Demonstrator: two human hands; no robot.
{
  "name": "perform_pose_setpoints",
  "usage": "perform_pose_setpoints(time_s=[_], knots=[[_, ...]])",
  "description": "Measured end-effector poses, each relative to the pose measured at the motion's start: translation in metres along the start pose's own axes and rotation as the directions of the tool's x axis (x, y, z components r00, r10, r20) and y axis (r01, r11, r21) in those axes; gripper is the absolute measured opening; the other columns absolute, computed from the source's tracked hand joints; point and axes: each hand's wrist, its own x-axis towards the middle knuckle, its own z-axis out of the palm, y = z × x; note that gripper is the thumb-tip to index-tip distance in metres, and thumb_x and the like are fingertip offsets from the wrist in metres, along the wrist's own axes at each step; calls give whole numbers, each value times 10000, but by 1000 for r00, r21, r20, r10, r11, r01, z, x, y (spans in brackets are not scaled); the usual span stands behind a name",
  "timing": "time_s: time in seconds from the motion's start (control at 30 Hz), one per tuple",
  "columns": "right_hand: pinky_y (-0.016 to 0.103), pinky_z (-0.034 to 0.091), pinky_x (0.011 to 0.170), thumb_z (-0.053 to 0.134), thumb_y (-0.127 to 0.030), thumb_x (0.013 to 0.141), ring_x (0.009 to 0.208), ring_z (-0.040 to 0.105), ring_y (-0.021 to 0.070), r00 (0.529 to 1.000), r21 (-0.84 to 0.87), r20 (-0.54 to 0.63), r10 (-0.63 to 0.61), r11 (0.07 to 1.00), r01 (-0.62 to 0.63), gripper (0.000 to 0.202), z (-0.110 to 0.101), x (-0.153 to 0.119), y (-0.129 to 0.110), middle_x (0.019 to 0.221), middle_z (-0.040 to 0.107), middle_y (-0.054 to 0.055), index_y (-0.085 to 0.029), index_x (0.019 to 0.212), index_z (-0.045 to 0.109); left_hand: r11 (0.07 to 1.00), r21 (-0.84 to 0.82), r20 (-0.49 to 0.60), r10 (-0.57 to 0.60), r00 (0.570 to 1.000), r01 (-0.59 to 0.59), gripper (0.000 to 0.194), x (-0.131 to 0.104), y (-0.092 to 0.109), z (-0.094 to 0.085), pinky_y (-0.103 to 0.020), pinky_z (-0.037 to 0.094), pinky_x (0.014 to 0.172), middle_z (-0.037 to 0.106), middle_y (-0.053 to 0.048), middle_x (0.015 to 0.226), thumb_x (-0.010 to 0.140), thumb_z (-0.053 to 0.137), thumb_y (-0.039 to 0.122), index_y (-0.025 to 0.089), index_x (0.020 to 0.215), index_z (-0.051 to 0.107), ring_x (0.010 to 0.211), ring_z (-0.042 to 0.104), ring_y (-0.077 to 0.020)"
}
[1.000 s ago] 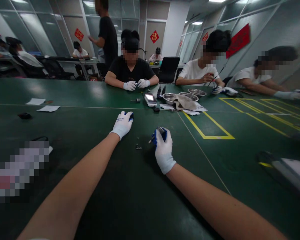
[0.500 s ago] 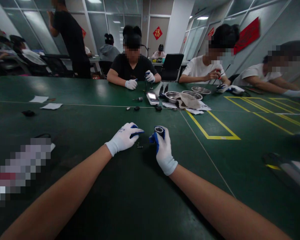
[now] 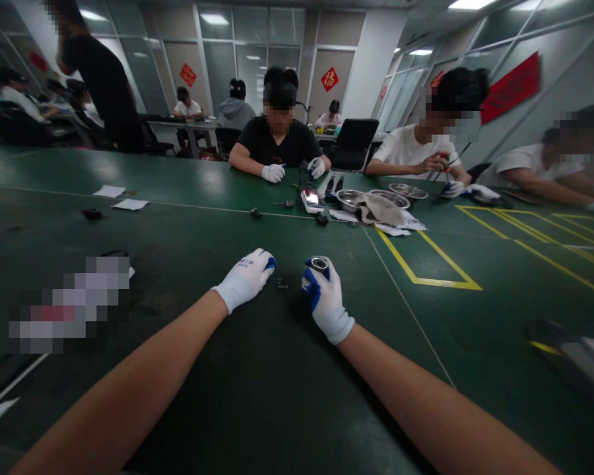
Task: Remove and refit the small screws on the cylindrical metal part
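Note:
My left hand [image 3: 247, 280], in a white glove with blue palm coating, rests low over the green table. Its fingers are curled together, and whatever they may hold is hidden. Just to its right lie several tiny ring-shaped pieces [image 3: 282, 285], perhaps nuts. My right hand [image 3: 327, 293], gloved the same way, is wrapped round a dark cylindrical part [image 3: 319, 265]. A bright metal ring edges this part's open top, which faces up. The glove covers most of its body.
Across the green table [image 3: 218, 409], a gloved co-worker sits behind a small device with a lit screen [image 3: 311, 200]. Metal bowls [image 3: 349, 199] and a grey cloth [image 3: 383, 210] are to its right. Small black pieces [image 3: 321, 220] lie nearer me. Yellow tape [image 3: 445, 284] marks the right side.
The view has tilted up and turned slightly left. My left hand's fingers, stretched out before, are now curled in. My right hand still grips the cylindrical part.

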Motion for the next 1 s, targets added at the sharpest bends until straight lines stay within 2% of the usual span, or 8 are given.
perform_pose_setpoints(time_s=[0.1,0.2,0.37,0.5,0.6,0.7,0.83,1.0], knots=[[260,488,594,766,-422,685,656,540,131,991,143,-62,122,983,-112,320,-1,2,-1,775,566,-39,-252,897,597,999,-39,-19,-8,1000,7,317,-7,1,-2,-421,563,1018,644,-154,1301,1022,552,278,151,1296,651,1144,685,-286],[258,495,589,770,-427,678,655,548,130,988,162,-71,134,979,-121,332,1,2,-1,773,568,-39,-247,891,590,999,-51,-32,16,999,-18,270,-9,-1,-1,-421,573,1009,659,-131,1261,1001,584,300,176,1213,696,1117,693,-280],[282,498,608,746,-430,716,659,548,144,998,78,-18,54,996,-52,286,2,0,-3,761,567,-32,-243,854,580,995,-102,-74,-15,997,7,226,-8,-6,1,-470,581,1004,706,-147,1213,988,573,255,171,1159,695,1092,713,-300],[335,517,688,714,-392,740,718,580,183,995,-76,84,-44,996,51,211,0,-2,-9,782,614,-6,-241,839,606,946,-321,-179,-20,984,-39,255,-12,-8,-1,-474,561,1062,759,-106,1201,980,568,225,200,1205,685,1131,719,-273],[370,524,773,701,-364,748,806,612,220,977,-195,159,-143,965,173,179,0,-6,-14,829,658,22,-234,853,636,847,-530,-229,-105,968,-34,249,-17,-2,-8,-460,575,1049,782,-89,1162,942,622,246,191,1166,714,1105,732,-258],[364,505,762,686,-344,774,791,600,217,956,-249,234,-177,939,235,154,1,-10,-18,830,655,19,-233,864,631,718,-696,-194,-157,968,-23,253,-26,12,-17,-458,584,1042,794,-88,1144,901,668,260,177,1129,738,1092,737,-255],[339,469,707,654,-334,830,735,567,192,928,-262,316,-196,922,284,119,2,-15,-20,804,627,4,-231,860,603,587,-810,-69,-104,992,5,272,-46,31,-30,-447,604,1000,798,-96,1130,873,691,246,170,1127,749,1065,748,-256],[322,434,661,646,-338,854,702,539,178,905,-257,386,-180,921,293,123,2,-19,-23,777,605,-9,-234,857,581,606,-795,-71,-58,996,-22,239,-61,46,-42,-419,602,995,794,-70,1110,865,715,218,198,1100,753,1067,741,-249]])
